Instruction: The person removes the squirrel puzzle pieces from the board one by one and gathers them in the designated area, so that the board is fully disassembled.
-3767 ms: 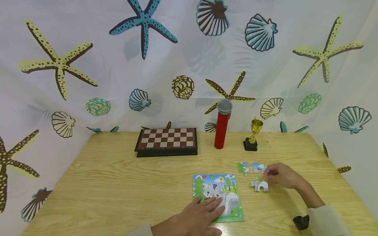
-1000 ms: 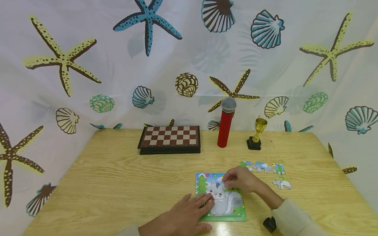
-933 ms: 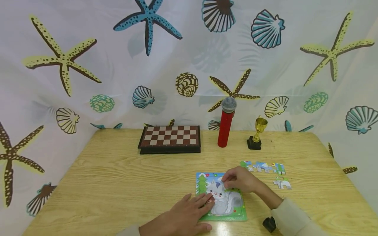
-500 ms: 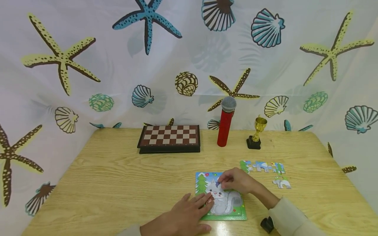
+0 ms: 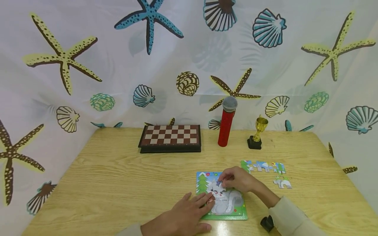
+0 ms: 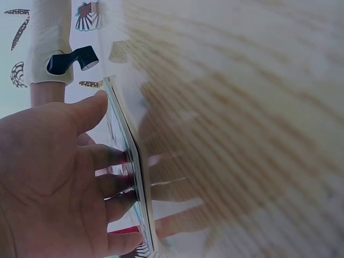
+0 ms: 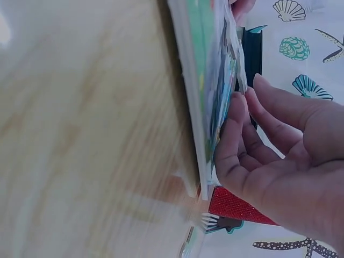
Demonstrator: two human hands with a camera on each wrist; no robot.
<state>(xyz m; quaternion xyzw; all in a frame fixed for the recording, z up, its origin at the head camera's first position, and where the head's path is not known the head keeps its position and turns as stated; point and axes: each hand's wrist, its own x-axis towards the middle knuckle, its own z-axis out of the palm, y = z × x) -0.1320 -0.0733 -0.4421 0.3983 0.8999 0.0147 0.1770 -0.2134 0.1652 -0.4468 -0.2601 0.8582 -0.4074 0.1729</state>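
A jigsaw puzzle (image 5: 228, 217) with a grey squirrel picture and green lower border lies flat on the table. My left hand (image 5: 186, 213) rests on its lower left part, fingers extended over the picture. At the upper middle of the puzzle, my right hand (image 5: 240, 180) pinches a puzzle piece (image 5: 219, 183) with a purple tuft between thumb and fingers. The right wrist view shows this piece (image 7: 241, 62) tilted up from the puzzle surface, and a seam runs across the squirrel's face. Curled fingers hide the puzzle's upper right corner.
Several loose puzzle pieces (image 5: 262, 166) lie right of the puzzle, one piece (image 5: 282, 182) nearer me. Behind stand a folded chessboard (image 5: 169, 137), a red microphone (image 5: 225, 127) and a gold trophy cup (image 5: 257, 132). A patterned cloth (image 5: 118, 65) hangs behind the table.
My right hand has moved left from the loose pieces to the puzzle, then slightly further left as the squirrel's head piece tilted up. My left hand stays on the puzzle.
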